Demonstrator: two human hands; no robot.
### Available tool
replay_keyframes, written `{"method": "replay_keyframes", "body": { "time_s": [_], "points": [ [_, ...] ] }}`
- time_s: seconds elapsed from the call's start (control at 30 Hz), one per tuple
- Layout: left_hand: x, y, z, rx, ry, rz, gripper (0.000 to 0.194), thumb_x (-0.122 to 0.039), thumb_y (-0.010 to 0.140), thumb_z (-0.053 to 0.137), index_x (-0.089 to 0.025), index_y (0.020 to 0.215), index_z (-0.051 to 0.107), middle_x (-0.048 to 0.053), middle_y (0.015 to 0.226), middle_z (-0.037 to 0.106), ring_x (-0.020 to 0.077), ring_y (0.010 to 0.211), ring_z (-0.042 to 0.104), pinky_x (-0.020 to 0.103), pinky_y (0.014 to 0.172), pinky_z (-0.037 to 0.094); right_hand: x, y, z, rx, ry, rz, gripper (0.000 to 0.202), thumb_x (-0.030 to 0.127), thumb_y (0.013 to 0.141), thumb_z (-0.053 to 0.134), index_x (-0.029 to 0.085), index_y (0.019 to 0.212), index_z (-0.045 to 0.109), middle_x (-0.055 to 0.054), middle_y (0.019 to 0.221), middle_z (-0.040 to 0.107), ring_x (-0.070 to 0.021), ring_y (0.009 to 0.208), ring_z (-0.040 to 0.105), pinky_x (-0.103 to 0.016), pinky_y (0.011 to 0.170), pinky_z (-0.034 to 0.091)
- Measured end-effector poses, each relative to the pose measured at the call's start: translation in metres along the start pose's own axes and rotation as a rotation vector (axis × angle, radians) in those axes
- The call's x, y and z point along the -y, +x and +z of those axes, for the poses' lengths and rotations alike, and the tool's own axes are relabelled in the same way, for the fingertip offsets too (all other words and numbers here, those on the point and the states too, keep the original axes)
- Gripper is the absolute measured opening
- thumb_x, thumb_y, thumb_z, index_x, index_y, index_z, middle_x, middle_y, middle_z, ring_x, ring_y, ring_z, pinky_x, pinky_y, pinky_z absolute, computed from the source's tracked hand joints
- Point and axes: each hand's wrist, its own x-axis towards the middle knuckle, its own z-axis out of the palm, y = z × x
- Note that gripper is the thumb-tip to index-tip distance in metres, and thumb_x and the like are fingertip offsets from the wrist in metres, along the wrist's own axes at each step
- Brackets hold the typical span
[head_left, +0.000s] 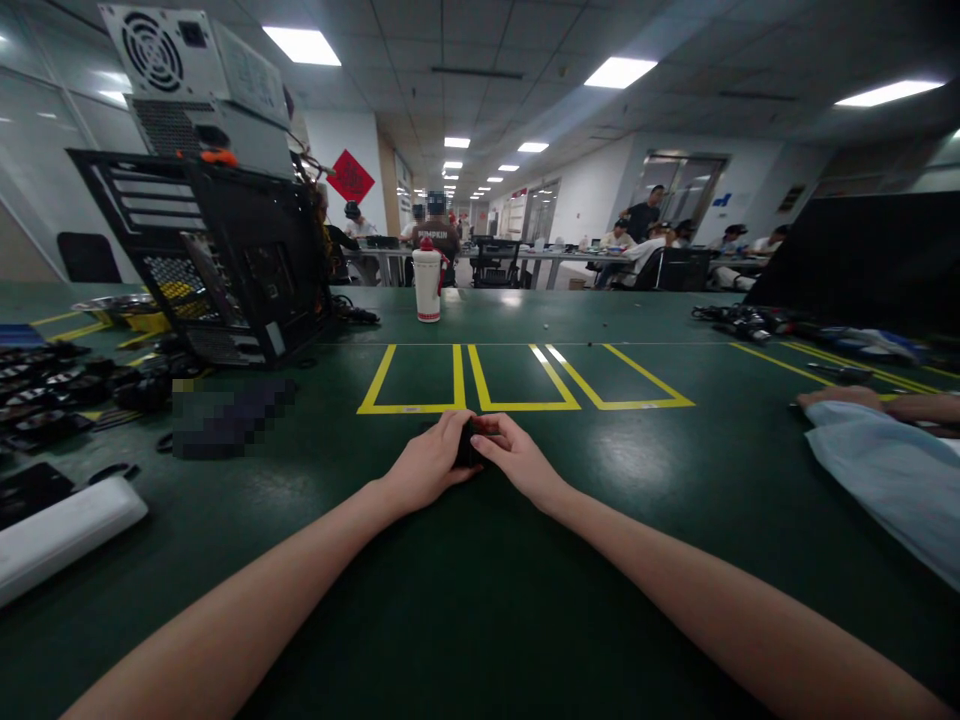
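Observation:
Both of my hands meet low over the green table (480,600), just in front of the yellow taped outlines (525,407). A small black object (466,446) is between them, mostly hidden by the fingers. My left hand (429,464) wraps round its left side, with fingers over the top and the thumb beneath. My right hand (519,457) touches its right side with fingers and thumb drawn together. What the object is cannot be made out.
An open black computer case (225,260) with power supplies on top stands at left, near dark cables and a white object (67,535). A white cup (427,285) stands beyond the outlines. Another person's sleeved arm (885,470) rests at right, near more cables.

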Motion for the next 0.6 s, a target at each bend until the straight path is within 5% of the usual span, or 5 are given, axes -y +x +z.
{"method": "replay_keyframes", "body": {
  "time_s": [0.3,0.6],
  "points": [
    [-0.0024,0.0,-0.0024,0.009,-0.015,0.009,0.054,-0.027,0.073,0.058,-0.02,0.116,0.027,0.008,0.114,0.042,0.023,0.101,0.049,0.038,0.083,0.044,-0.0009,-0.0012,-0.0024,0.068,0.045,-0.021,0.024,0.027,0.071,0.059,0.021,0.092,0.048,-0.001,0.098,0.052,-0.0164,0.094,0.052,-0.035,0.082,0.044],
    [0.0003,-0.0002,0.0001,-0.004,-0.023,0.019,0.055,-0.028,0.073,0.058,-0.021,0.117,0.026,0.008,0.115,0.042,0.0236,0.102,0.049,0.04,0.083,0.044,-0.0029,-0.0002,-0.0007,0.004,-0.001,-0.035,0.019,0.031,0.077,0.052,0.022,0.093,0.049,-0.002,0.098,0.052,-0.0166,0.094,0.052,-0.035,0.082,0.044]
  ]
}}
